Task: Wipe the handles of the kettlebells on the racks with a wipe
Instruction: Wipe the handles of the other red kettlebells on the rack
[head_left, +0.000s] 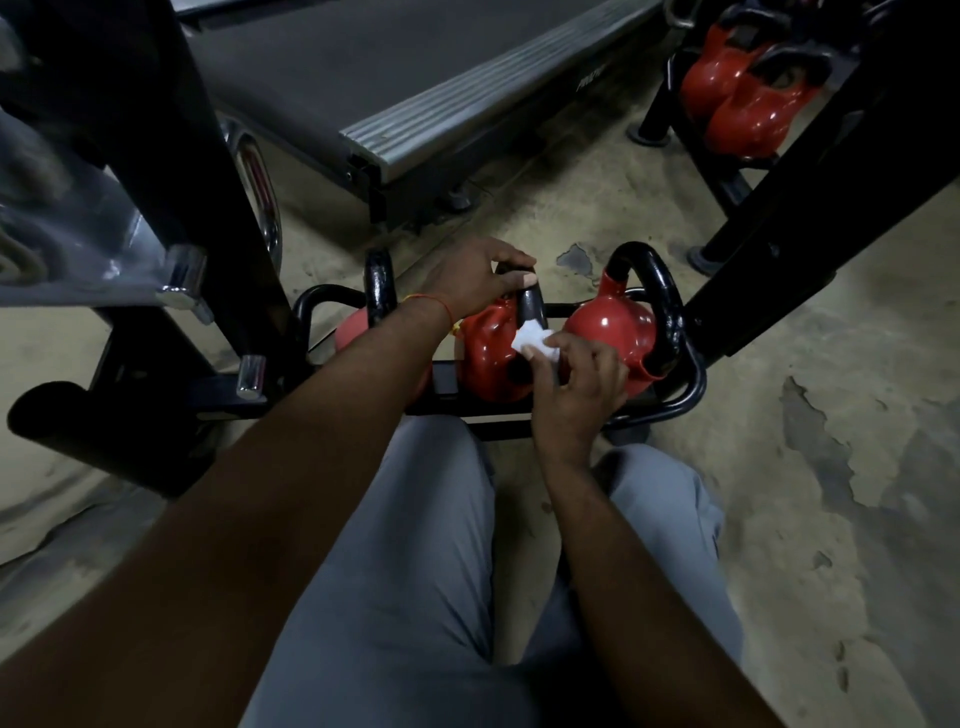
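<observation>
Three red kettlebells sit in the low rack (691, 374) at the centre of the frame. The left kettlebell (349, 332) is mostly hidden behind the forearm, showing only a sliver of red and its black grip. The middle kettlebell (488, 364) is being worked on, and the right kettlebell (608, 327) is in plain view with its thick black loop standing up. The left hand (475, 280) curls over the top of the middle one's handle (531, 306), with the fingers wrapped round it. There is one wipe (530, 340), small, white and crumpled. The right hand (579, 384) pinches it between thumb and fingertips against the near side of that handle, just below the left hand. In the upper right, a second rack (727, 182) holds at least two more red kettlebells (748, 109) (a dark upright and the frame edge cut them off, so the full count cannot be told). One treadmill (415, 78) runs across the top, cropped. Grey trousers (415, 571) fill the bottom above a stained floor (779, 415).
</observation>
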